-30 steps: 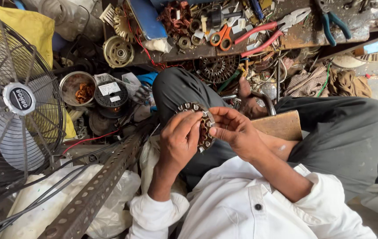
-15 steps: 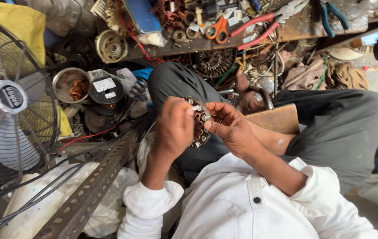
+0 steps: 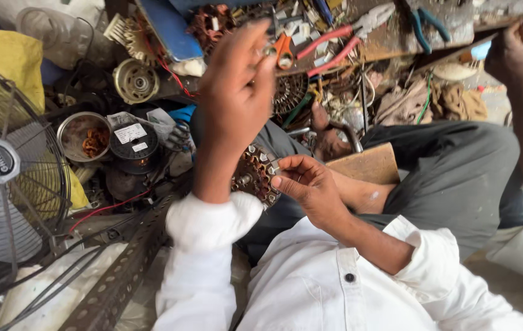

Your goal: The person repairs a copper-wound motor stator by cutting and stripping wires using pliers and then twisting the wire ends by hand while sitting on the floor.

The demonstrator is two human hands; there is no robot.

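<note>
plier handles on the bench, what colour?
Pink-red on the long pliers; a second pair at the right is teal. Head view.

White rolled sleeves, grey trousers

Beside our matt copper-wound metal stator (image 3: 255, 175): smooth wooden block (image 3: 364, 164), rusty perforated metal angle bar (image 3: 120, 276), white cloth sleeves.

Round copper-wound stator (image 3: 255, 175) tilted on lap
</note>
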